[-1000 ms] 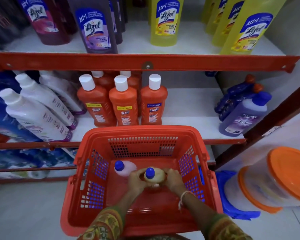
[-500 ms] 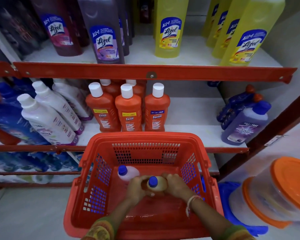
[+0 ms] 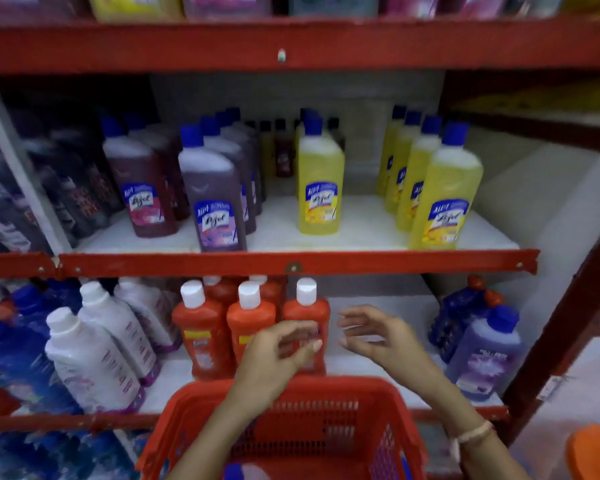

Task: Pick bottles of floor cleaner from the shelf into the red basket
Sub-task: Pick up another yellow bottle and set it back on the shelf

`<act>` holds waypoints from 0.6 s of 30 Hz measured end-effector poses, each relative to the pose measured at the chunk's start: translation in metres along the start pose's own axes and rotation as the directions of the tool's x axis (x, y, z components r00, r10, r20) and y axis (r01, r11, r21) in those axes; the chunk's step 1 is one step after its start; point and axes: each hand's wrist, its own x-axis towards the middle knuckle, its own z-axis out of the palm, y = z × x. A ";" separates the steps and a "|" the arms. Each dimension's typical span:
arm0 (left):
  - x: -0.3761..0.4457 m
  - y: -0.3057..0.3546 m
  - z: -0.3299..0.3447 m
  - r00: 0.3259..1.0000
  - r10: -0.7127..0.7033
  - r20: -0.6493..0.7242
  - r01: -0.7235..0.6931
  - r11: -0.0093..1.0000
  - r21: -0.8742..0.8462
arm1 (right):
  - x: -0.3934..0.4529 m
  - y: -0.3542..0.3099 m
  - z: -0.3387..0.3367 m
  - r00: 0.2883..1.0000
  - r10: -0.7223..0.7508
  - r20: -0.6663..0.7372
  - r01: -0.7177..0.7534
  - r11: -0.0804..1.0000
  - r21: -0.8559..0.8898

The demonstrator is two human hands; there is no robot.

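The red basket (image 3: 406, 410) sits low in front of the shelves, and a blue cap (image 3: 232, 472) of a bottle inside it shows at the bottom edge. My left hand (image 3: 274, 355) and my right hand (image 3: 378, 336) are raised above the basket's far rim, both empty with fingers apart, in front of the orange bottles (image 3: 246, 327). On the shelf above stand yellow floor cleaner bottles (image 3: 319, 188) with blue caps, several more yellow ones (image 3: 444, 199) to the right, and purple ones (image 3: 215, 199) to the left.
White bottles (image 3: 90, 355) and blue packs (image 3: 11, 351) fill the lower shelf's left. A lilac bottle (image 3: 482, 358) stands at its right by the red upright post (image 3: 555, 327). Red shelf rails (image 3: 291, 265) cross the view. An orange lid (image 3: 593, 452) is at bottom right.
Both hands let go of the yellow bottle in the basket and rose to the orange bottles' height. The view tilted upward, so the upper shelf now shows fully.
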 end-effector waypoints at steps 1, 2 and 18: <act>0.015 0.010 -0.002 0.995 0.077 -0.067 -0.073 0.995 0.065 | 0.007 -0.007 -0.011 0.996 -0.031 -0.088 0.033 0.999 0.022; 0.032 0.020 -0.004 0.978 0.163 -0.134 -0.143 0.979 0.144 | 0.016 -0.013 -0.022 0.982 -0.059 -0.180 0.068 0.997 0.047; 0.154 0.001 -0.021 0.948 0.310 -0.071 -0.167 0.674 0.720 | 0.099 -0.016 -0.144 0.607 -0.103 -0.788 0.076 0.995 -0.072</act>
